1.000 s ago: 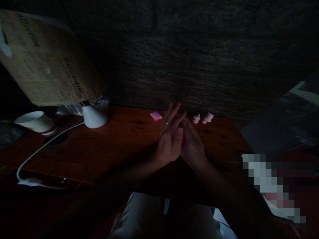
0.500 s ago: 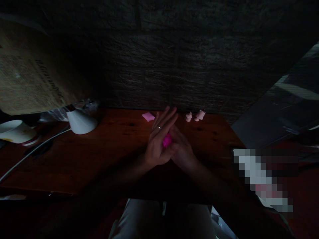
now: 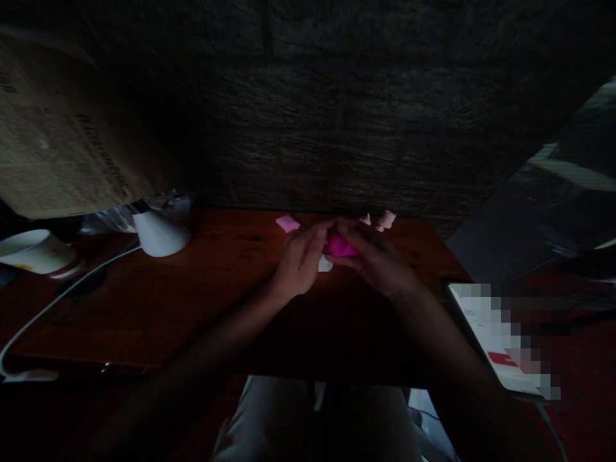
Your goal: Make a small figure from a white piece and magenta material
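Both my hands meet over the middle of a dark wooden table [image 3: 216, 289]. My left hand [image 3: 301, 260] and my right hand [image 3: 378, 260] pinch a bright pink lump [image 3: 339, 246] between their fingertips. A small white piece [image 3: 325, 264] shows just under the lump, beside my left fingers. A flat pale pink piece [image 3: 287, 222] lies on the table just behind my left hand. Two small pale pink shapes [image 3: 380, 220] stand behind my right hand, partly hidden by it.
A white cone-shaped lamp base [image 3: 160, 234] with a white cord [image 3: 58, 301] sits at the left, a paper cup [image 3: 33, 251] farther left, a printed cardboard sheet [image 3: 67, 154] above. A dark wall closes the back. A blurred-out flat object [image 3: 500, 346] lies at the right edge.
My hands were pressed palm to palm around the pink lump; now they have turned down and forward, holding it by the fingertips. The view shifted slightly.
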Demonstrator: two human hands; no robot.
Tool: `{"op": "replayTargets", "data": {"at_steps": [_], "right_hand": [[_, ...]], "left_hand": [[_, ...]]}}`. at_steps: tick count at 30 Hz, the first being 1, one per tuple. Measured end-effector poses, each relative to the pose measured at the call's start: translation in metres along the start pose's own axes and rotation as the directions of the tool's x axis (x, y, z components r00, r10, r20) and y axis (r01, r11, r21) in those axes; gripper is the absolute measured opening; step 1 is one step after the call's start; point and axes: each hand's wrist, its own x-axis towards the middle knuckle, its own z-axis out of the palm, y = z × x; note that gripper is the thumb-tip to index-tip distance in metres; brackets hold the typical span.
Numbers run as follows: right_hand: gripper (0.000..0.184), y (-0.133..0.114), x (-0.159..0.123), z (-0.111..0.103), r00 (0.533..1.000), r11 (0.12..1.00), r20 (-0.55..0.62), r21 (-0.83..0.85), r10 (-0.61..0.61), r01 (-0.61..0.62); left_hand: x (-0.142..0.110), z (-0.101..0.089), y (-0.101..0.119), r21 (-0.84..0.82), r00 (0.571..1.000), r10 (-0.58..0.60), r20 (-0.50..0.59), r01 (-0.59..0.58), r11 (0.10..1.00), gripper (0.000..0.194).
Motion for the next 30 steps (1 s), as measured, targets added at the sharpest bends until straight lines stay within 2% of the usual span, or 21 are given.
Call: {"op": "replayTargets", "data": {"at_steps": [3, 5, 8, 10, 13, 16, 19, 24, 30], "right_hand": [[0.046, -0.008, 0.005, -0.010, 0.985, 0.992, -0.149, -0.101, -0.089, 0.075], [0.055, -0.007, 0.007, -0.013, 0.972, 0.979, -0.200, -0.186, -0.120, 0.083], [0.060, -0.002, 0.008, -0.012, 0.967, 0.942, -0.205, -0.326, -0.154, 0.081], [0.061, 0.001, 0.007, -0.010, 0.967, 0.916, -0.189, -0.392, -0.169, 0.083], [0.062, 0.001, 0.007, -0.010, 0.971, 0.909, -0.134, -0.395, -0.197, 0.130], [0.055, 0.001, 0.009, -0.014, 0.976, 0.923, -0.041, -0.334, -0.215, 0.190], [0.049, 0.002, 0.011, -0.018, 0.976, 0.926, 0.007, -0.316, -0.217, 0.208], [0.043, 0.003, 0.013, -0.019, 0.966, 0.917, -0.023, -0.320, -0.257, 0.236], [0.041, 0.002, 0.013, -0.016, 0.965, 0.925, -0.090, -0.320, -0.246, 0.206]], "left_hand": [[0.005, -0.005, -0.001, 0.001, 0.999, 0.045, 0.024, -0.045, 0.999, 0.039], [0.007, -0.007, -0.003, -0.016, 0.996, 0.080, 0.042, -0.080, 0.997, 0.040], [0.009, -0.007, -0.006, -0.022, 0.979, 0.161, 0.129, -0.159, 0.987, 0.043], [0.008, -0.005, -0.008, -0.017, 0.969, 0.189, 0.159, -0.189, 0.982, 0.036], [0.008, -0.004, -0.014, -0.037, 0.990, 0.112, 0.089, -0.109, 0.993, 0.025], [0.010, -0.005, -0.024, -0.154, 0.999, -0.044, 0.025, 0.048, 0.987, 0.031], [0.014, -0.007, -0.033, -0.274, 0.996, -0.090, 0.010, 0.089, 0.958, 0.037], [0.012, -0.005, -0.031, -0.282, 0.991, -0.128, 0.026, 0.130, 0.951, 0.038], [0.004, 0.005, -0.025, -0.248, 0.991, -0.128, 0.041, 0.135, 0.959, 0.062]]}}
